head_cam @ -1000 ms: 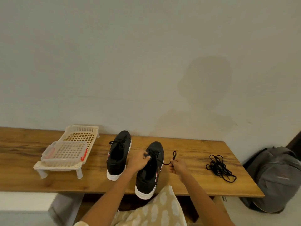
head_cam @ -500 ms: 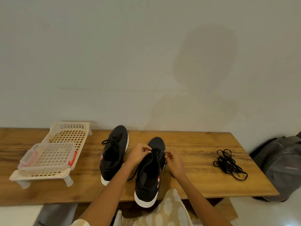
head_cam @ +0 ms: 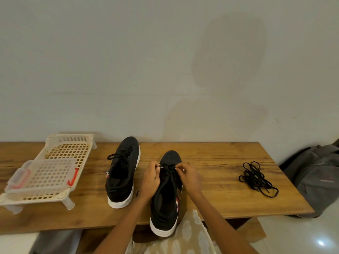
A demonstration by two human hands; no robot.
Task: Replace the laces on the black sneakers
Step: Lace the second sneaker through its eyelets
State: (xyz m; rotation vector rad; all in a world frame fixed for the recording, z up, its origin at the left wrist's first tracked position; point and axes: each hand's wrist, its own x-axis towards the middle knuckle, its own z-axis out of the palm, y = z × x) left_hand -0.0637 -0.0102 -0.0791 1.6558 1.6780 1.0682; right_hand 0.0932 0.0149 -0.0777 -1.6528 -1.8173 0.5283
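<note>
Unlacing the nearer black white-soled sneaker [head_cam: 166,195] at the wooden counter [head_cam: 211,156] edge: left hand [head_cam: 151,177] and right hand [head_cam: 187,176] each pinch its black lace [head_cam: 169,170]; next, probably, drawing it from the eyelets, spare black laces [head_cam: 256,177] lying well apart

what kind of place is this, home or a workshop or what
Most likely a room in a home, not a workshop. A plain wooden table stands against a bare painted wall, a cream plastic rack sits on it with a clear food container, and a grey backpack rests on the tiled floor.
</note>
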